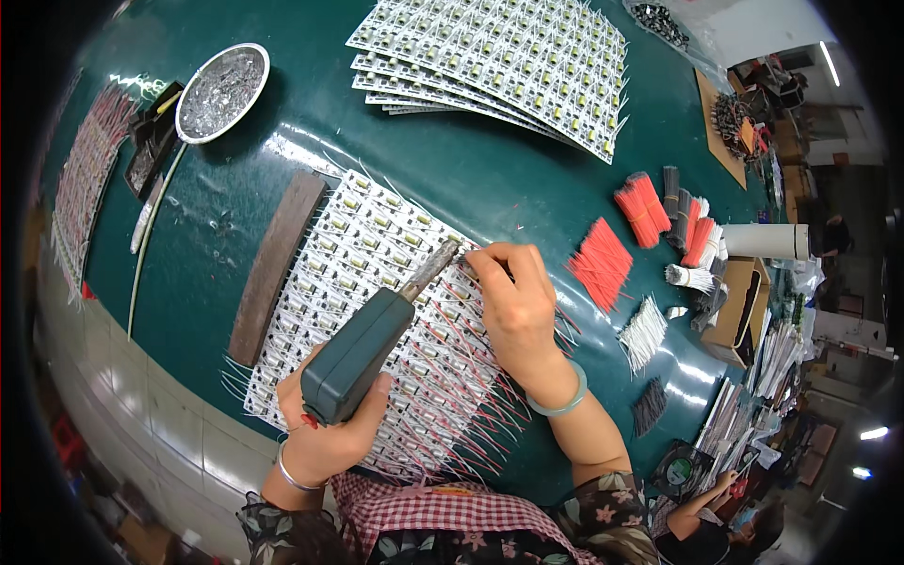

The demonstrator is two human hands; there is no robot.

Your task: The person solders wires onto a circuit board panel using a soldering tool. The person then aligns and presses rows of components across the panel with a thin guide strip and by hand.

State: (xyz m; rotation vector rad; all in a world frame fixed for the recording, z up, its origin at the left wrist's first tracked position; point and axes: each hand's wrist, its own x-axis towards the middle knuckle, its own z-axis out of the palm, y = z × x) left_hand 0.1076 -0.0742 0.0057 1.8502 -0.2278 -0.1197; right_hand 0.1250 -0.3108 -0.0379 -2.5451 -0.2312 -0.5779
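Where right hand (518, 301) covers board (377, 245) | iron tip (450, 250) hidden

**Materials and finishes**

Tabletop (490, 188): glossy dark green, reflective. Soldering iron (363, 353): matt dark plastic body, dull metal tip. Block (276, 266): rough brown wood. Dish (223, 92): shiny metal holding crinkled silver solder. Wire bundles (603, 264): smooth red plastic insulation.

- A round metal bowl (222, 91) full of shiny bits sits at the far left.
- A stack of white boards (499, 61) lies at the top.
- Bunches of red wires (603, 264) and white wires (645, 331) lie at the right.
- A brown wooden bar (276, 266) rests on the green table (471, 179).
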